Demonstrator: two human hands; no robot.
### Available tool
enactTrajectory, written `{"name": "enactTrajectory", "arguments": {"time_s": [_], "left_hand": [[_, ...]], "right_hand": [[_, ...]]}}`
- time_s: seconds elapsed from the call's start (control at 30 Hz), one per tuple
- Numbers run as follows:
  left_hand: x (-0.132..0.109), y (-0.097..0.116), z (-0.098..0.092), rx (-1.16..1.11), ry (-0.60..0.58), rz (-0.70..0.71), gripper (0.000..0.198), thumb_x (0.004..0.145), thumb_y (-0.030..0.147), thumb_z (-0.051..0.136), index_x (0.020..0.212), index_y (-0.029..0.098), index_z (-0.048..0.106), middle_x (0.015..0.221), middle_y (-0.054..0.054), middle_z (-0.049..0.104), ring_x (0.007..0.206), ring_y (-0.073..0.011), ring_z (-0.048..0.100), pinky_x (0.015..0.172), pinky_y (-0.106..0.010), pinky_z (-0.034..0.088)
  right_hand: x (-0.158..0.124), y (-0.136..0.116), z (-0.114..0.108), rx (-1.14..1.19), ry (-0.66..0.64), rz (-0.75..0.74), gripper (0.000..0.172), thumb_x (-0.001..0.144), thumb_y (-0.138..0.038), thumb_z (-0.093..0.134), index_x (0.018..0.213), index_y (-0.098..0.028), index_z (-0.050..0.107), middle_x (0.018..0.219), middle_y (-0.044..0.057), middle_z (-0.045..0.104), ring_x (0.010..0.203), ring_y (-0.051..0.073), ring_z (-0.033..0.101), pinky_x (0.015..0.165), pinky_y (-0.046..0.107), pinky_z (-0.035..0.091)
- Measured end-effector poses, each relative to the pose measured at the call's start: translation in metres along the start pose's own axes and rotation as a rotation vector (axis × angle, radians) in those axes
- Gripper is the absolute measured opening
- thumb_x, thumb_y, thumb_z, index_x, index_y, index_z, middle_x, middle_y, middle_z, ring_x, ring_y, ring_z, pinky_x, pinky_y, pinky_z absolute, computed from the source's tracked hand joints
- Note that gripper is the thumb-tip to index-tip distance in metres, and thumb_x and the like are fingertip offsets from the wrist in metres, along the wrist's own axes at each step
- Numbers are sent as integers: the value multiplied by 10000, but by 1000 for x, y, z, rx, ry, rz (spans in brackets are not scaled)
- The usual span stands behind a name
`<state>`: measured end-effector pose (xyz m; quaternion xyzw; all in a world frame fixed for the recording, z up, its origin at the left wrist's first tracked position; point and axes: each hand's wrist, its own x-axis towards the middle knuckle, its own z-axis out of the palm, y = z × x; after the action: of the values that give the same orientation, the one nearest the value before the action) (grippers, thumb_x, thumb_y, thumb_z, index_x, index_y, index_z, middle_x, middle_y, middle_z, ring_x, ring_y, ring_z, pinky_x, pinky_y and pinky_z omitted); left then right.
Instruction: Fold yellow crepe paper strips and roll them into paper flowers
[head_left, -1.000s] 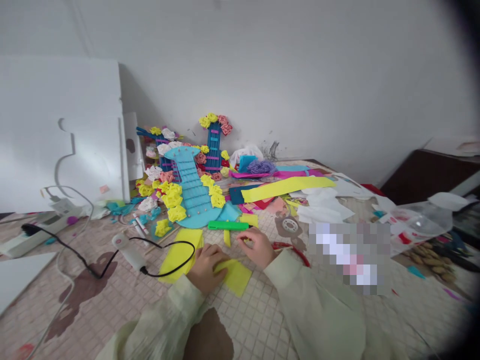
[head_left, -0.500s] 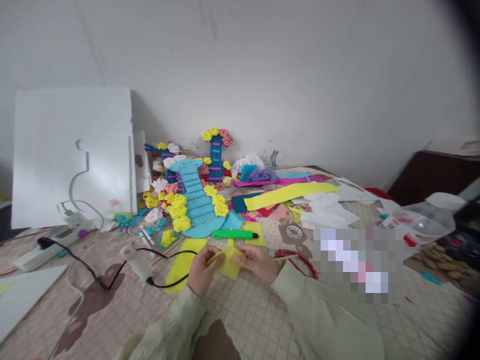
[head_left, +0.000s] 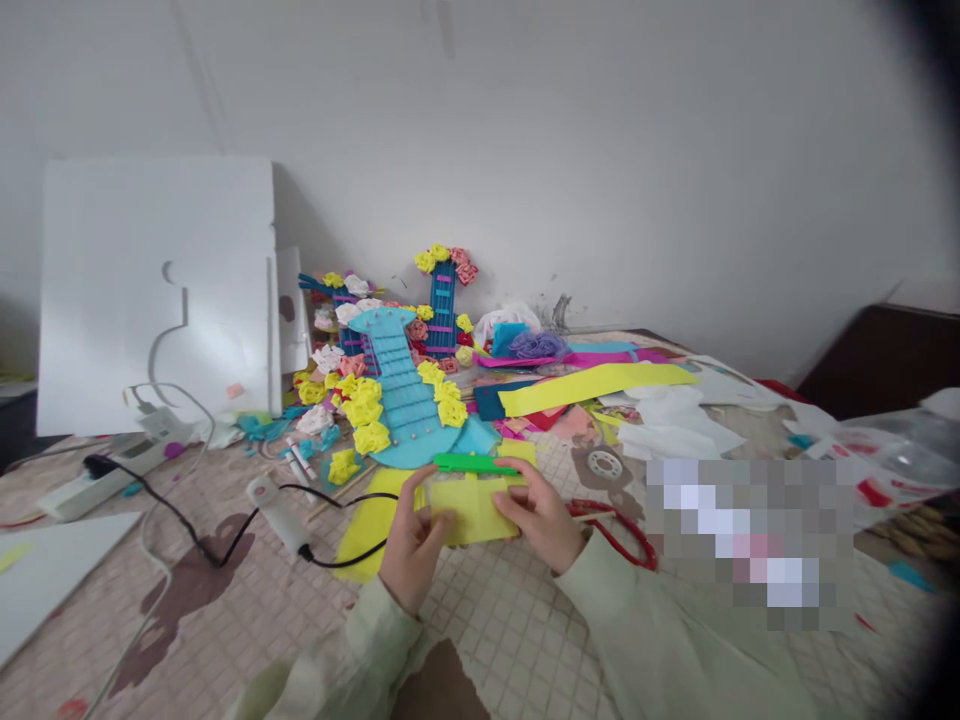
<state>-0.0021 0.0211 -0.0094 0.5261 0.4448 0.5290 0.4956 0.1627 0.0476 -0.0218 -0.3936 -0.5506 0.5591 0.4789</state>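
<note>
— Now, where is the yellow paper piece [head_left: 471, 508] sitting?
— It is being held in the middle, near the front edge of the table [head_left: 525, 640]. I cannot tell if it is touching the cloth. The left hand [head_left: 412, 545] is pinching its left end and the right hand [head_left: 541, 520] is gripping its right end. Both hands are closing narrowly on it and carrying nothing else.
— What is lying around it?
— A green pen-like tool [head_left: 474, 463] is lying just behind it. A larger yellow sheet [head_left: 367, 525] is lying beside the left hand, and the black cord [head_left: 341, 566] of the glue gun [head_left: 277, 510] is crossing over that sheet.
— What could be going wrong?
— I am thinking the thin piece could be creasing or tearing, if the hands are pulling unevenly. A sleeve could also be catching the cord and dragging the glue gun.
— And counting?
— I am counting one held piece, one larger sheet, one green tool and one glue gun. One long yellow strip [head_left: 600, 385] is lying toward the back right, and one light-blue model [head_left: 397, 395] is standing by the back edge. The yellow paper flowers [head_left: 362, 408] are too blurred for counting.
</note>
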Motion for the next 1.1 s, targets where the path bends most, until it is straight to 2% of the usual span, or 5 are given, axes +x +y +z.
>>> {"name": "enactTrajectory", "arguments": {"time_s": [0.13,0.2,0.5,0.77,1.1], "left_hand": [[3,-4,-6,177,21,80,190,679,254,500,783,160,627,627,-16,593,596,-151,535,544,-245,406],[5,-7,-10,188,51,60,223,662,219,447,680,162,662,610,-24,602,580,-152,514,528,-248,385],[11,-15,-13,-110,-174,-88,286,549,163,649,835,168,655,691,-40,667,634,-170,588,589,-256,424],[12,-12,-14,146,6,-2,169,642,304,622,603,150,679,599,-44,662,548,-135,542,542,-234,425],[10,-16,-10,104,218,7,104,539,229,707,610,160,676,556,-1,645,513,-128,552,479,-206,423]], "right_hand": [[-1,-3,-5,-80,-23,-54,197,738,-326,503,874,-191,550,603,-26,496,423,77,455,371,199,394],[0,-5,-9,-164,-14,-120,177,743,-268,471,813,-179,607,700,16,568,555,108,526,462,217,439],[6,1,-18,-191,-144,-177,225,666,-239,597,879,-203,661,884,42,651,804,182,589,711,314,470],[3,-2,-13,-229,-90,-196,238,705,-346,581,564,-165,644,578,17,557,612,133,523,561,241,417],[5,-1,-8,-24,107,-31,196,560,-331,684,590,-158,598,585,8,593,558,125,544,562,262,442]]}}
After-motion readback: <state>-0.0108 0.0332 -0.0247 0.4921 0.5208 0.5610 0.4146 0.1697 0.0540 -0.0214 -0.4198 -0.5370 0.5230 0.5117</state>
